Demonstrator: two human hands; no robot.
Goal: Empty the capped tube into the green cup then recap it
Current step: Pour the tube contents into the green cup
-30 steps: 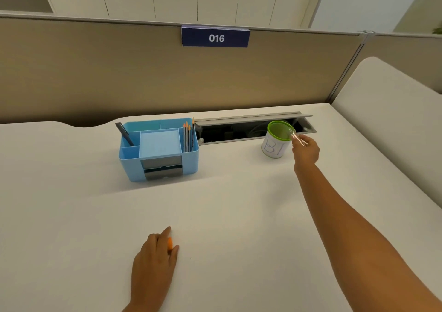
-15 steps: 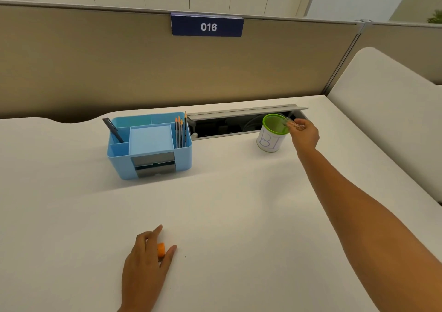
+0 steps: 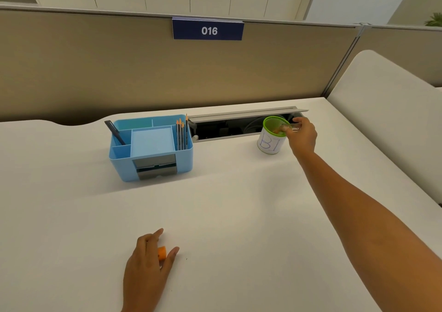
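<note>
A white cup with a green rim (image 3: 270, 144) and blue letters on its side stands at the back right of the desk. My right hand (image 3: 303, 136) holds a clear tube (image 3: 288, 127) tipped sideways, its open end over the cup's mouth. Something orange-brown shows at the tube's mouth inside the rim. My left hand (image 3: 147, 267) rests on the desk near me, fingers pinching a small orange cap (image 3: 162, 253).
A light blue desk organiser (image 3: 153, 147) with pencils and a dark pen stands left of the cup. Behind the cup an open cable trough (image 3: 227, 128) runs along the desk's back edge. A beige partition with a sign reading 016 closes the back.
The tube has tipped from pointing up beside the rim to lying sideways with its end over the cup's mouth. My left hand has stayed on the cap.
</note>
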